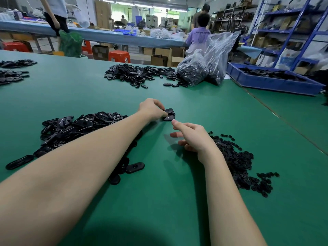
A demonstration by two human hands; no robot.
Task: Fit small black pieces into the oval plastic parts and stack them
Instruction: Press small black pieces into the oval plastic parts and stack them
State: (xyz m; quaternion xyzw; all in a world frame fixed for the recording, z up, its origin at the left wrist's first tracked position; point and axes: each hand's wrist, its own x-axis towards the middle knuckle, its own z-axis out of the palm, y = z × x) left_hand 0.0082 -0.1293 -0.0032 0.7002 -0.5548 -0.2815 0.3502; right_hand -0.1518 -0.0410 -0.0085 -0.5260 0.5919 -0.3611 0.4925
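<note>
Black oval parts mostly unfitted; small stack begun on tabletop. Left hand pinched top piece; right hand loose, empty. Small pieces plentiful.

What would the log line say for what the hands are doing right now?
left hand: grips small stack of black oval plastic parts | right hand: holds nothing, beside stack | surface: green table

Bare table between flanking piles

A factory assembly floor. Long green worktables carry heaps of black oval plastic parts. Blue metal shelving and cardboard boxes stand behind.
</note>
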